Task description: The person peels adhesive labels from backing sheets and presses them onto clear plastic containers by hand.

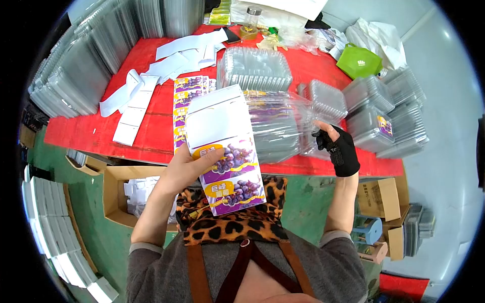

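Note:
My bare left hand point(194, 169) pinches a folded strip of grape labels point(233, 194), thumb on the front. Its upper part is plain white, and the lower labels show purple grapes and yellow shapes. In a black glove with a bare digit sticking out, my right hand point(339, 151) is bent at the loose end of a clear plastic bag point(278, 121). Its fingers seem closed on the film, though their tips are hard to make out. Inside the bag are clear containers, with purple print showing at the back. More label sheets point(182, 108) lie behind my left hand.
The red table point(108, 139) carries stacked clear clamshell boxes point(255, 68), further stacks point(369, 96) at right, and white paper strips point(136, 106). Tall stacks of clear trays point(83, 76) line the left. A glass jar point(250, 22) and green bag point(358, 61) stand behind. Below is a cardboard box point(115, 194).

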A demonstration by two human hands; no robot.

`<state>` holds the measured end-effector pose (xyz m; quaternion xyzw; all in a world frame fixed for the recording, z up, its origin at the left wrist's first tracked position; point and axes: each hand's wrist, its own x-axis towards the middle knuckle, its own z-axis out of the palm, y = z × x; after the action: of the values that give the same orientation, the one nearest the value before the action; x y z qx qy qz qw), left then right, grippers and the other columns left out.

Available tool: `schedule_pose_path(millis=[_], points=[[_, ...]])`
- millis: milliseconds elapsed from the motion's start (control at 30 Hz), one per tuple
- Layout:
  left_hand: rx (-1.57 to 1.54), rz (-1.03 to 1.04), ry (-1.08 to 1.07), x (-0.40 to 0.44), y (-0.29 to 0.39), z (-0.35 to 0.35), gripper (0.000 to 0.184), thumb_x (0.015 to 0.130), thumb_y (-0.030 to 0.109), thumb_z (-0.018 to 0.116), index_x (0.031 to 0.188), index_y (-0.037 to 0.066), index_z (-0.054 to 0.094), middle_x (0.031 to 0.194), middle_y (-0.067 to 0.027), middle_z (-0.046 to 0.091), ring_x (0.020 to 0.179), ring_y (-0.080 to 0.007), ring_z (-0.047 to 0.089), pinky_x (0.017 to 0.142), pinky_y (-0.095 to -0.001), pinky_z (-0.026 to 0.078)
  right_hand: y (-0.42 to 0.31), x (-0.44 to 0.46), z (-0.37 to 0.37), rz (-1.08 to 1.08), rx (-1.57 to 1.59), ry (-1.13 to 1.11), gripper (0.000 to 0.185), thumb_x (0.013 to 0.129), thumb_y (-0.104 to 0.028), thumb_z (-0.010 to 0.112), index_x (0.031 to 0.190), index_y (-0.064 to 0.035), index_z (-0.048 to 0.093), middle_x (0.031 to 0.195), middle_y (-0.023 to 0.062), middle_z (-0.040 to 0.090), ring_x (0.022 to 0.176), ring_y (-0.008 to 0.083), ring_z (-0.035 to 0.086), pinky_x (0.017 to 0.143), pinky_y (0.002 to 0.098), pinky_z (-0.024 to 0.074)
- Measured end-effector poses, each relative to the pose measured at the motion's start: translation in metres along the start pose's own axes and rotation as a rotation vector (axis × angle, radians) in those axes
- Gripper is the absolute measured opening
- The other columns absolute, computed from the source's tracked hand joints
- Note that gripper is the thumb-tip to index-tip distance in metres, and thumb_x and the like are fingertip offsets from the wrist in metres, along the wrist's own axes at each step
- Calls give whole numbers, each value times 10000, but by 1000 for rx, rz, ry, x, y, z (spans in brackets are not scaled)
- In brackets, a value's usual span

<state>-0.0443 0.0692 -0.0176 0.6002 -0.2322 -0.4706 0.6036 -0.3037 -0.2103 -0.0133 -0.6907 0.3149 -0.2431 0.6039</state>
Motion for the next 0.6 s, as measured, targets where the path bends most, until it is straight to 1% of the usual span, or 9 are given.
schedule_pose_path(millis=[67,167,200,300,333,433,567,600], points=[[-29,74,-1,-3,-1,-2,420,923,183,732,1289,30,594,1122,-63,703,986,-130,666,836,-291,538,-3,-3,2,13,-28,16,513,974,-407,534,1235,12,674,871,52,667,723,107,554,660,238,399],[-31,85,-28,-11,6,-1,421,921,171,735,1287,23,591,1111,-63,707,978,-140,675,838,-293,542,-1,-3,0,-28,-24,-13,503,979,-395,526,1237,11,674,868,52,662,725,106,547,659,237,392],[2,5,-34,-10,3,0,422,923,186,734,1285,24,591,1134,-73,703,1012,-152,669,864,-305,537,-1,-4,0,-31,-20,-19,504,978,-395,528,1238,11,673,869,54,662,726,106,545,659,238,392],[-13,-37,-29,-5,-3,11,438,922,210,737,1292,27,591,1153,-85,699,1036,-163,664,893,-317,527,-3,-1,-1,-44,-4,-44,508,974,-398,537,1240,14,672,879,64,661,728,108,541,661,243,393],[-61,-55,-17,-7,1,16,434,940,248,720,1279,8,597,1154,-75,685,1041,-133,639,866,-296,531,-2,-1,-1,-47,6,-46,510,973,-398,540,1240,16,671,885,68,662,729,109,540,662,245,394],[30,-86,-95,-7,3,16,447,940,247,721,1296,10,587,1161,-74,684,1059,-143,636,892,-306,522,-3,-4,-1,-35,12,-38,513,970,-399,546,1239,20,670,901,79,664,730,111,538,665,249,395],[-51,-99,-117,-9,-13,18,476,940,261,722,1324,26,570,1198,-64,668,1097,-145,621,908,-310,525,0,-4,-3,-39,12,-41,510,970,-398,549,1230,22,674,924,85,672,739,113,544,663,251,398],[-51,-129,-76,-5,-14,18,470,945,256,712,1331,37,558,1219,-68,662,1122,-148,622,911,-320,539,1,-4,-3,-29,1,-34,517,969,-410,547,1224,20,678,924,79,672,739,113,546,661,251,398]])
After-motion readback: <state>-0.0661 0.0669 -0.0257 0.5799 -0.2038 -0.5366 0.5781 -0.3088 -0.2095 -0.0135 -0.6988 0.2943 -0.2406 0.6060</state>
